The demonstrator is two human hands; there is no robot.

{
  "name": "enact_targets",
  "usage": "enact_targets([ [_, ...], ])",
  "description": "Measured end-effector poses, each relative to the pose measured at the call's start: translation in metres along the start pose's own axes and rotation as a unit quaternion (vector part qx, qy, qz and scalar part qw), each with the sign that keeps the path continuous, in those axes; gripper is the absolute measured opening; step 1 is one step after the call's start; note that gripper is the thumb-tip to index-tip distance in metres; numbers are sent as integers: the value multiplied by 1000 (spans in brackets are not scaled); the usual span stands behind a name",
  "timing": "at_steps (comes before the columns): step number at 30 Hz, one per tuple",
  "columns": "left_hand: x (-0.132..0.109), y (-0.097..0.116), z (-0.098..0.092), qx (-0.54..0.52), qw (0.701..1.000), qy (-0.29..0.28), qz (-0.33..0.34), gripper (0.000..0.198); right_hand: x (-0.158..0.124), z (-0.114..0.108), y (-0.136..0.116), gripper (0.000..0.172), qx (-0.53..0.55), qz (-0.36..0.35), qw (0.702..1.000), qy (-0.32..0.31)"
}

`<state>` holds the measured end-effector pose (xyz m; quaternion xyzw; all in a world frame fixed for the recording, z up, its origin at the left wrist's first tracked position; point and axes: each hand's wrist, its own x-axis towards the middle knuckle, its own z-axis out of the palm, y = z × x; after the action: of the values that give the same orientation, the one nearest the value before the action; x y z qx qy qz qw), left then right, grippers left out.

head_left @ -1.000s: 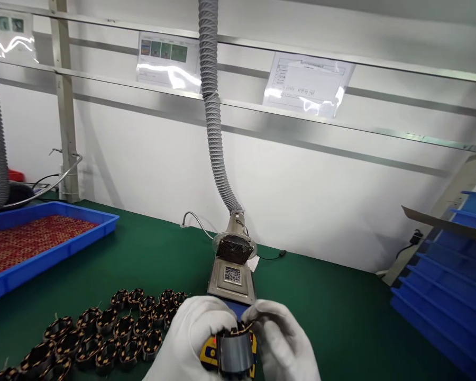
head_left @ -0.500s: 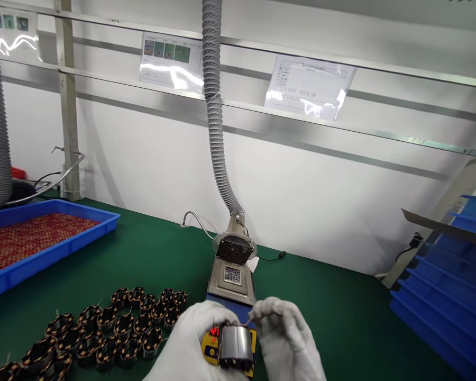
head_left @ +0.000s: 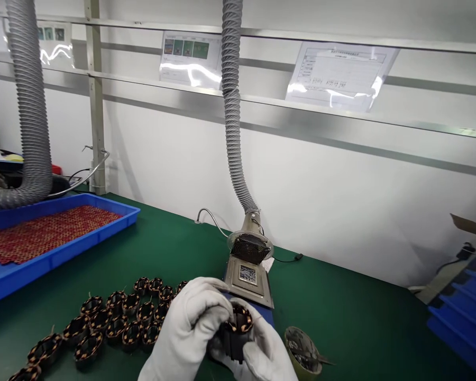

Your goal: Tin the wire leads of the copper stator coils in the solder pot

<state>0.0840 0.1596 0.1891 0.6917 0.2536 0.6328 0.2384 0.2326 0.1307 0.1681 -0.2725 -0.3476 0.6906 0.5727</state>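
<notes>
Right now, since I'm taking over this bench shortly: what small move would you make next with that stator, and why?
I would probably turn the stator a little between the left hand and the right hand, to look around its top end. That end faces up with its copper-coloured windings showing, and both gloved hands already grip it from the sides.

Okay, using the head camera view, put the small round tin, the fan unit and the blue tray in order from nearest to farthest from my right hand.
1. Small round tin, just to the right of your right hand.
2. Fan unit, ahead of the hand, farther back on the bench.
3. Blue tray, farthest, over at the left of the view.
</notes>
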Motion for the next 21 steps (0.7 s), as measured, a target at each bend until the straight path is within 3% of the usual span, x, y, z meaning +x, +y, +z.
enact_targets([
  [3,-2,1,-4,-76,985,72,-140,22,0,-4,-5,60,1,23,1000,-14],
  [5,0,5,-2,-111,975,19,-192,10,0,-6,-6,59,0,22,1000,-18],
  [7,2,8,5,-173,961,-58,-209,18,2,-7,-4,58,-7,1,1000,-24],
  [9,2,10,14,-234,950,-62,-199,18,2,-5,-1,57,-16,-31,999,-31],
  [12,-1,9,22,-254,953,-1,-167,11,1,-4,5,56,-35,-47,998,-33],
  [14,-4,9,19,-271,942,52,-193,8,0,-4,6,57,-46,-40,998,-34],
  [17,-4,8,5,-311,902,217,-203,15,0,-5,3,57,-40,-35,998,-30],
  [18,-3,8,0,-296,900,248,-202,15,0,-5,2,58,-33,-37,998,-26],
  [19,-2,8,-3,-272,909,237,-209,13,1,-5,0,57,-26,-41,999,-20],
  [21,1,10,-4,-220,935,107,-256,19,0,-3,-3,56,-18,-47,999,-11],
])
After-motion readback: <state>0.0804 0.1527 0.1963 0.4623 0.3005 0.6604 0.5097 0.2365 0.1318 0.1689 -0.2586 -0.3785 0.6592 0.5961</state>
